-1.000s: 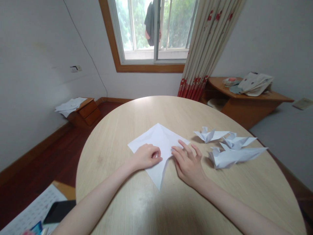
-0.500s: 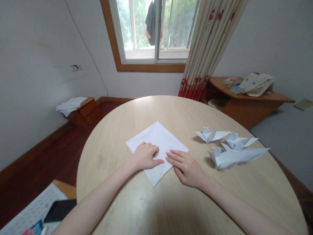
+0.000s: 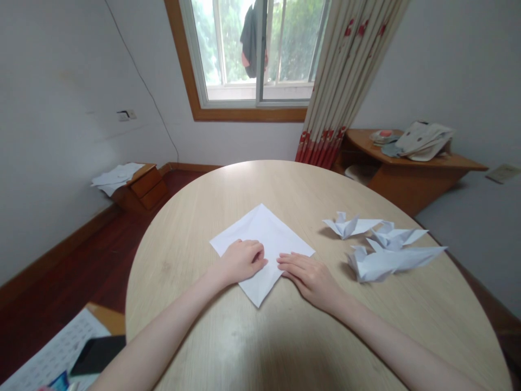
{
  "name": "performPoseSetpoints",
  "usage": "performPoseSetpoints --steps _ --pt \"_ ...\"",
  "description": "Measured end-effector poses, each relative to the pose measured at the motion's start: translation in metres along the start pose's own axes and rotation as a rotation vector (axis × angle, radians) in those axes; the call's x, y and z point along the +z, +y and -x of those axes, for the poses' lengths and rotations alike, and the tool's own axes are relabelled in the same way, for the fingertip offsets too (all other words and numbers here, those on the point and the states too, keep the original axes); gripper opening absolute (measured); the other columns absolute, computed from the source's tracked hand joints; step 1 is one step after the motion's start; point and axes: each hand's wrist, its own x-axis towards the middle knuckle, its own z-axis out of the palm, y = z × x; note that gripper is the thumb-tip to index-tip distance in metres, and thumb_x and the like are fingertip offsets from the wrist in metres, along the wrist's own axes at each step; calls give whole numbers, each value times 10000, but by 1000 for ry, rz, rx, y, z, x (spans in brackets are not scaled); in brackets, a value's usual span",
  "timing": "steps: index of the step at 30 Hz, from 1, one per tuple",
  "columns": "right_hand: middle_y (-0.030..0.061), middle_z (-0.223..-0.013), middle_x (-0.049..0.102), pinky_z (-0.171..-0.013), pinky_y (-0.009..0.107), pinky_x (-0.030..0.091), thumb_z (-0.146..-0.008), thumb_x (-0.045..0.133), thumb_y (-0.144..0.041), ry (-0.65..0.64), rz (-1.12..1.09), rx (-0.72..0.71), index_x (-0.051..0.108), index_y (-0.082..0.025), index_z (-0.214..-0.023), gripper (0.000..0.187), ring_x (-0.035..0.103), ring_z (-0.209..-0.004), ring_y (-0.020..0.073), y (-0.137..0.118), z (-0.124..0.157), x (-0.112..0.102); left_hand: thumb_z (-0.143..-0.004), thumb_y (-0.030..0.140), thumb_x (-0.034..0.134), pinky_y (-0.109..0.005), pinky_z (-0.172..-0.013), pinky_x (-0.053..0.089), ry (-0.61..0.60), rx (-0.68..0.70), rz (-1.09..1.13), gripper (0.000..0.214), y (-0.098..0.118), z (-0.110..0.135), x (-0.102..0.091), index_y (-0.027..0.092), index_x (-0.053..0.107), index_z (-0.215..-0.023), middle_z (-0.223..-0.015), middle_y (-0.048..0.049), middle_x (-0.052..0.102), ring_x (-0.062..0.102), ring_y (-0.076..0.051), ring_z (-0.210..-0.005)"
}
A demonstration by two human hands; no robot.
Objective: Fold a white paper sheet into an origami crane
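Note:
A folded white paper sheet (image 3: 264, 233) lies as a diamond near the middle of the round wooden table (image 3: 285, 184). My left hand (image 3: 242, 260) rests on its near left part, fingers curled into a loose fist that presses down on the paper. My right hand (image 3: 307, 274) lies flat at the paper's near right edge, fingers stretched out and together, fingertips on the sheet. Neither hand lifts the paper off the table.
Three folded white paper figures (image 3: 382, 247) sit on the table to the right of my hands. A dark phone (image 3: 97, 353) and printed papers (image 3: 49, 353) lie at the lower left. A wooden side table (image 3: 411, 163) with papers stands at the back right.
The paper's long near point has been folded in, so the sheet now forms a compact diamond. My right hand slid left and flattened on its edge; my left hand stayed pressed on the paper.

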Motion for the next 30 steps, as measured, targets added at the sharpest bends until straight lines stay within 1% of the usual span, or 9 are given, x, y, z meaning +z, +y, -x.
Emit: performPoseSetpoints --steps 3,6,14,19,21,25,30 --pt "96 -1012 728 -891 395 539 -970 433 -208 23 -27 49 655 -186 -978 223 670 -999 214 -2 -1 -1 -878 329 547 -253 -621 342 -20 -5 39 192 2 1 -2 185 587 -758 -769 5 649 578 -155 -694" --pt "92 -962 715 -812 365 545 -977 424 -246 27 -40 96 640 -192 -929 227 671 -926 209 -5 -3 -3 -878 349 534 -246 -589 325 -59 -12 56 227 5 2 -5 188 597 -730 -745 4 652 577 -153 -678" --pt "67 -807 649 -689 333 477 -990 389 -337 -24 -48 199 567 -195 -832 277 593 -780 203 -7 -7 -6 -833 355 559 -236 -569 313 -177 -44 108 208 12 6 -13 191 638 -732 -721 -5 660 562 -152 -646" --pt "63 -789 628 -679 346 444 -994 364 -342 -26 -33 228 530 -198 -791 299 546 -764 212 -2 -5 -3 -765 265 607 -207 -568 331 -287 -12 269 79 16 8 -18 190 631 -772 -701 28 623 535 -117 -619" --pt "62 -790 623 -689 348 440 -997 355 -320 -29 -37 236 527 -200 -782 301 535 -775 213 0 -4 -2 -743 225 599 -201 -578 346 -326 -5 329 72 16 8 -19 187 635 -793 -708 31 612 533 -113 -629" --pt "57 -775 614 -686 347 441 -994 356 -294 -23 -30 258 523 -210 -758 301 531 -779 214 1 -3 -2 -656 142 598 -194 -578 360 -391 -3 415 185 16 8 -20 184 642 -831 -750 34 603 525 -111 -645" --pt "57 -774 613 -681 354 450 -994 343 -285 -19 -21 282 507 -217 -750 301 538 -787 221 1 -4 -3 -578 99 621 -198 -561 355 -420 39 454 284 12 9 -21 190 631 -847 -763 39 581 488 -112 -622"
